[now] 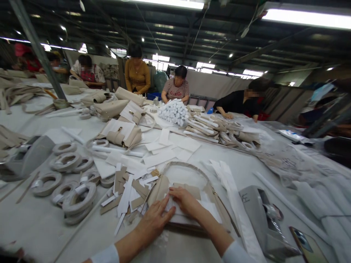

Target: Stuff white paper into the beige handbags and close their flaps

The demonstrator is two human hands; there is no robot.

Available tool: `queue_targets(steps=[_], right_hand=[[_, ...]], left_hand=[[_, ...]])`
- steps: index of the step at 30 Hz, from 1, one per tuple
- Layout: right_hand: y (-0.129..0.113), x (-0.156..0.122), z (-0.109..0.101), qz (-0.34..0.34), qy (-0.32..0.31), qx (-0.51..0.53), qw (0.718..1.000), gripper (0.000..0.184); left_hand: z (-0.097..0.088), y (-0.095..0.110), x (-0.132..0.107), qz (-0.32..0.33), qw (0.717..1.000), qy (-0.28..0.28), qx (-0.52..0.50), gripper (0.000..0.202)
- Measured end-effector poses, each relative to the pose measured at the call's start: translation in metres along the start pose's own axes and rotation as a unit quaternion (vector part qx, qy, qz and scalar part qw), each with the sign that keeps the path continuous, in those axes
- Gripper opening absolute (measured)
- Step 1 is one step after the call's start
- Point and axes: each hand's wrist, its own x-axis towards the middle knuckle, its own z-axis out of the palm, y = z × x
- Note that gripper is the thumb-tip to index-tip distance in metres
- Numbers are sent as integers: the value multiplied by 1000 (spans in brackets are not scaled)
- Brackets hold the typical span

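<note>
A beige handbag (161,188) lies in front of me, its long strap (189,166) arching up behind it. White paper (210,210) covers part of its front. My left hand (159,213) rests on the paper near the bag's left side, fingers stretched forward and thumb apart. My right hand (186,201) lies across the middle of the bag, its fingers pointing left and almost touching the left fingertips. Both hands look open and press on the bag; anything thin beneath the fingers is hidden.
Cardboard and paper strips (127,191) and several tape rolls (79,199) lie to the left. Tape dispensers (263,219) (26,157) flank me. A phone (307,243) lies at right. Beyond are finished-looking bags (120,131), white rolled tubes (174,112) and several co-workers.
</note>
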Motion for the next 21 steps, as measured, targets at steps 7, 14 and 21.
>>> queue_targets(steps=[7,14,21], right_hand=[[5,0,8,60,111,93,988,19],[15,24,-4,112,155,180,965,19],[22,63,-17,143,183,61,971,14]], left_hand=[[14,3,-5,-29,997,68,-19,72],[7,-1,6,-14,995,94,-22,42],[-2,-3,13,-17,991,131,-10,30]])
